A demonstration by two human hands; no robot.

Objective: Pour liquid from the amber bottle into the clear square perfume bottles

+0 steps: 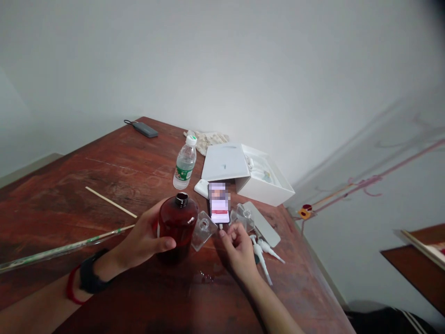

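A brown, see-through bottle (177,222) with an uncapped neck stands upright on the wooden table, and my left hand (146,241) is wrapped round its left side. My right hand (238,248) is at the lower end of a lit phone (219,204), fingers curled in and thumb close to the white cable plug (220,226). Whatever those fingers may hold is hidden. Between bottle and phone lies a clear plastic piece (203,230); a similar clear piece (243,215) is just beyond my right hand. White pump heads (262,255) lie to its right.
Behind the bottle stands a water bottle (185,164). An open white box (266,178) leans by the wall with a glove (212,139) behind it. Chopsticks (111,202), a wrapped stick (69,248) and a grey device (145,129) lie leftward. Small droplets (206,277) wet the table.
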